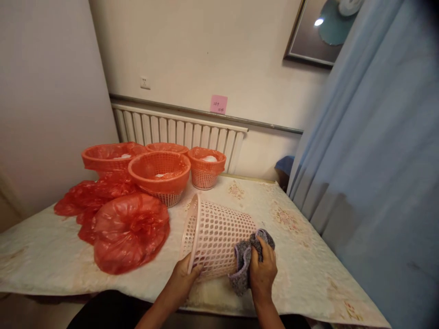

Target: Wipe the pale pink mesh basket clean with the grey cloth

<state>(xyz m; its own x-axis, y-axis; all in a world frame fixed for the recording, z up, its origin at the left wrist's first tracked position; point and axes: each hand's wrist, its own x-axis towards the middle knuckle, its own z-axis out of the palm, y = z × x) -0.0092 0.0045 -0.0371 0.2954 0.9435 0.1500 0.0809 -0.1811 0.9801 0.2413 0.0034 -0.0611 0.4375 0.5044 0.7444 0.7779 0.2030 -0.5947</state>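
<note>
A pale pink perforated plastic wastebasket [222, 233] lies on its side near the front of the table, its mouth facing left. My left hand [181, 276] grips its rim at the lower left, thumb outside. With my right hand [263, 269] I hold a bunched grey cloth [242, 265] with a lilac edge against the basket's base end. Part of the cloth hangs below the hand, over the basket's lower side. The fingertips of my left hand are hidden inside the rim.
Several wastebaskets lined with red bags, among them a front one [159, 183] and a right one [206, 169], stand at the back left. Loose red plastic bags [130, 233] lie before them on the flowered tablecloth [291, 256]. A blue curtain [373, 160] hangs along the right edge; a radiator [178, 130] is behind.
</note>
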